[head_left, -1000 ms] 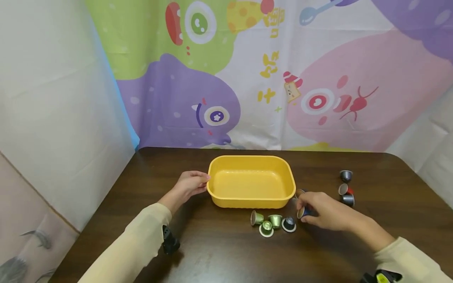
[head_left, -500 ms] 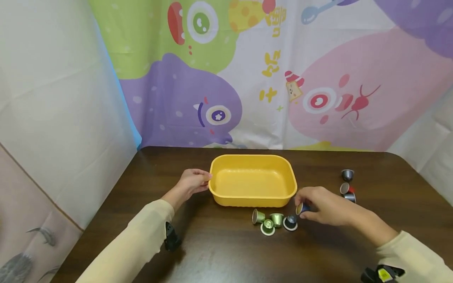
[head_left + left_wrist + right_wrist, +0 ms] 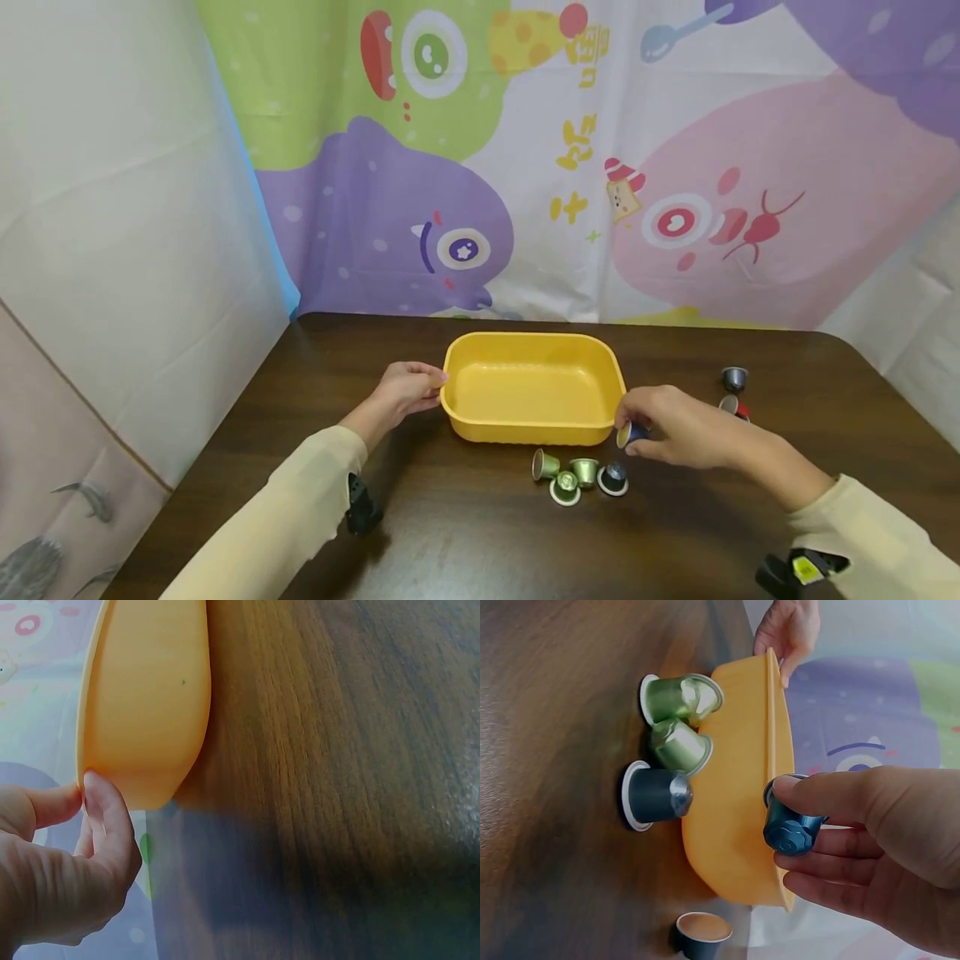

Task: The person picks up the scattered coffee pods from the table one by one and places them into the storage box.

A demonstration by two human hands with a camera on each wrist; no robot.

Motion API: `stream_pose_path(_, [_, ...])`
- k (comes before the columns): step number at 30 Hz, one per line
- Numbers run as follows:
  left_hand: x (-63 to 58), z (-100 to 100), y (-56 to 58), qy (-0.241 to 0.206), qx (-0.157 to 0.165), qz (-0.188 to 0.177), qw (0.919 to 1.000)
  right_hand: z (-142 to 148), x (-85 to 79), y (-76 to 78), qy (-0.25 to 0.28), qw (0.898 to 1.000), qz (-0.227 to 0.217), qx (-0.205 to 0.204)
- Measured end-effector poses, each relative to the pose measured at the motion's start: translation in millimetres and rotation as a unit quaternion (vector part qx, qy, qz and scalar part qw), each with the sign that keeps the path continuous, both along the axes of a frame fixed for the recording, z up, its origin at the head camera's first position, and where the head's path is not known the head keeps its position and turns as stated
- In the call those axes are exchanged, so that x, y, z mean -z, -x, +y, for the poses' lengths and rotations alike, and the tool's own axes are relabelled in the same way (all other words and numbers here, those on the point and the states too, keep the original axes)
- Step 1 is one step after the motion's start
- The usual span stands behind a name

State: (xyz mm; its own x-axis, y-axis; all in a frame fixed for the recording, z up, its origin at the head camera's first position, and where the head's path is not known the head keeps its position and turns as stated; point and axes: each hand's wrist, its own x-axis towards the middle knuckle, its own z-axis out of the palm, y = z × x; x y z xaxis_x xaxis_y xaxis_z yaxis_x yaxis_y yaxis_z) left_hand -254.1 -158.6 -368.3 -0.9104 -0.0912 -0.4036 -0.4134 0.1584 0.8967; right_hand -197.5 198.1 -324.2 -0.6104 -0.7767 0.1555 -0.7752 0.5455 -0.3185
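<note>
1. While the left hand (image 3: 405, 389) pinches its rim, a smooth, round-cornered yellow tray (image 3: 525, 433) sits on the wood-grained worktop (image 3: 450, 537).
2. Three shiny green capsules (image 3: 566, 482) cluster in front, a dark capsule (image 3: 613, 477) flange-down beside them.
3. The right hand (image 3: 678, 427) grips a glossy, tapered blue capsule (image 3: 789, 829) at the tray's near right corner.
4. Farther right, a metallic grey capsule (image 3: 734, 380) rests near a red one (image 3: 742, 412).

The tray (image 3: 534, 392) stands on the table (image 3: 465, 533), between the left hand (image 3: 405, 390) and the right hand (image 3: 675, 425). Four capsules (image 3: 584, 472) lie before it; other capsules (image 3: 734, 379) lie at right.
</note>
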Motion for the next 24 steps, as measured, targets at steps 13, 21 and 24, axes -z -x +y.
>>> stream_pose_path(13, [4.3,-5,1.4,-0.045,0.014,0.004,0.9989,-8,-11.4,6.8,-0.018,1.0,-0.013,0.002])
stream_pose_path(21, [6.0,-6,1.1,-0.051,0.023,0.002,0.9985,-8,-18.0,10.3,-0.039,0.999,-0.026,0.005])
stream_pose_path(24, [7.4,-6,1.0,-0.054,0.025,0.002,0.9982,-9,-21.6,12.2,-0.049,0.998,-0.028,0.007])
